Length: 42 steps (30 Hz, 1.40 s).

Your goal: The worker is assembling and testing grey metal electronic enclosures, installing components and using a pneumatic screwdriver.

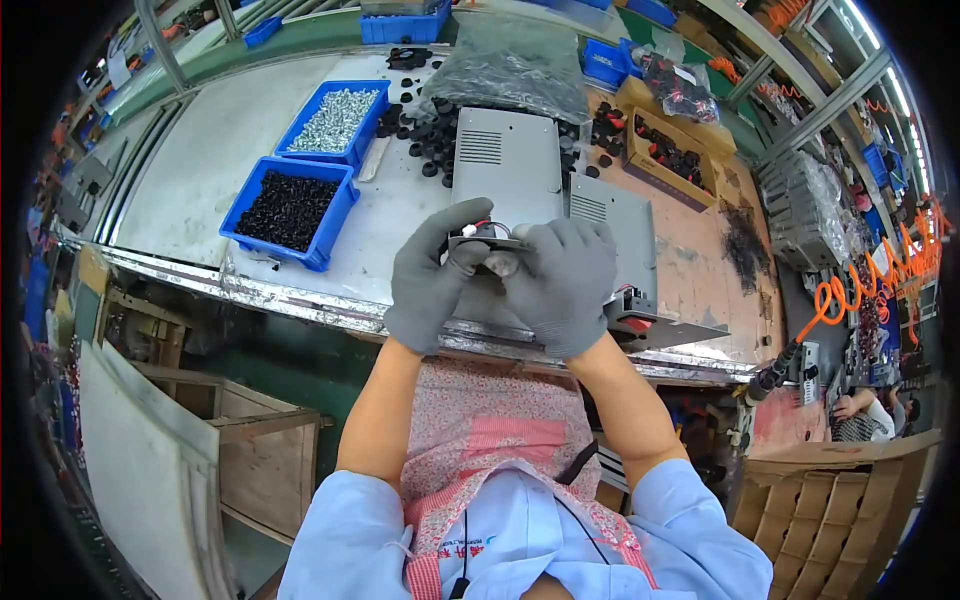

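Both my hands wear grey gloves and meet over the front edge of the workbench. Between them is a small dark, flat part [487, 241] with a white bit and a touch of red on top; its exact kind is hard to make out. My left hand [437, 272] grips its left side with the fingers curled and the thumb on it. My right hand [562, 283] pinches its right side, and the fingertips underneath are partly hidden. Just beyond lies a grey vented metal panel [508, 155]. Beside my right hand is a second grey vented panel [622, 225].
Blue bins of silver screws [335, 122] and black screws [285, 208] stand at the left. Black caps [432, 140] lie scattered behind the panels, near a clear plastic bag [520, 70]. A cardboard box [670, 155] and a coiled orange air hose [835, 295] are at the right.
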### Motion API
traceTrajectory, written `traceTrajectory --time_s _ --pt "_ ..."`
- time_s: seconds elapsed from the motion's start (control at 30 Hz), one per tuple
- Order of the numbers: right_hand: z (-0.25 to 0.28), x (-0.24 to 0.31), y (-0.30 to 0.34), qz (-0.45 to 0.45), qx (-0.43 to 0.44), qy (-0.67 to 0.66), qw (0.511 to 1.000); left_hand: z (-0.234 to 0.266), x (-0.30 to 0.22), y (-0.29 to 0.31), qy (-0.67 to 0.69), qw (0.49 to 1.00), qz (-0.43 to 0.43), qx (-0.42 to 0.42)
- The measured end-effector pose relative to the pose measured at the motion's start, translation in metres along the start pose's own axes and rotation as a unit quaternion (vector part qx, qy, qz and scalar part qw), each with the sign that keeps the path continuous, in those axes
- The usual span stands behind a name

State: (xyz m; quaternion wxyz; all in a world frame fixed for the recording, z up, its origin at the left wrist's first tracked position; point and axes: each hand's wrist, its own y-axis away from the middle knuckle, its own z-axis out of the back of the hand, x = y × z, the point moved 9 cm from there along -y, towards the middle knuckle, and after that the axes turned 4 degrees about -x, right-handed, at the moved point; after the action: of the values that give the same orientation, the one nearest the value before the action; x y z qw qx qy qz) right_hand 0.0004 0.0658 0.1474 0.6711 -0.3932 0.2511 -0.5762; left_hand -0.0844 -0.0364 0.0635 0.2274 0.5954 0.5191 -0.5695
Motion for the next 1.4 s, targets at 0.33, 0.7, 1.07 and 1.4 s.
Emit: traceTrajectory --time_s 0.33,0.7,1.07,1.4 --pt "0.114 0.004 0.033 0.065 0.007 -0.030 0.997 -0.024 -0.071 0.003 -0.418 0.887 -0.187 0.061" --pt "0.127 -0.053 0.096 -0.053 0.126 0.185 0.973 -0.074 -0.066 -0.009 -0.582 0.736 -0.315 0.142" --pt "0.137 -0.054 0.110 -0.013 0.082 0.149 0.985 0.127 -0.226 -0.036 -0.305 0.936 -0.082 -0.155" --pt "0.151 -0.050 0.096 0.010 0.083 0.146 0.986 0.242 -0.236 -0.093 -0.837 0.468 -0.260 -0.112"
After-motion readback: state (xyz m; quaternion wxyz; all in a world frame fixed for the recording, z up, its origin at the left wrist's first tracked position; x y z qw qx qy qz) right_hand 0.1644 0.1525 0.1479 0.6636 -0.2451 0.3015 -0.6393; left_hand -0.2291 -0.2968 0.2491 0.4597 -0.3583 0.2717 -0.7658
